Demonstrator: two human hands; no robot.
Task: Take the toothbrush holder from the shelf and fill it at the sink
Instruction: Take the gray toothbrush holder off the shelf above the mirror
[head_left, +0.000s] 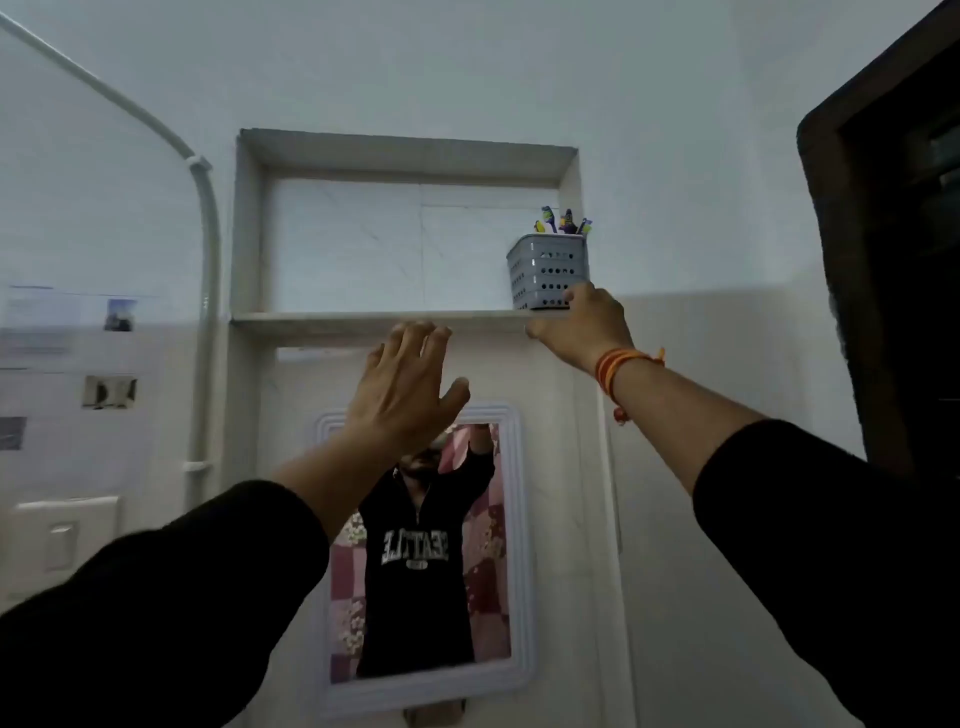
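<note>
A grey perforated toothbrush holder (548, 270) stands at the right end of the recessed wall shelf (363, 317), with several toothbrushes (563, 221) sticking out of its top. My right hand (582, 327) reaches up to its base, fingertips touching the lower front of the holder; the grasp is not closed around it. An orange thread band circles that wrist. My left hand (410, 389) is raised below the shelf edge, fingers spread, holding nothing. No sink is in view.
A white-framed mirror (431, 561) hangs on the wall below the shelf. A white pipe (208, 291) runs down the wall at left, above a switch plate (62, 535). A dark wooden door frame (857, 270) stands at right.
</note>
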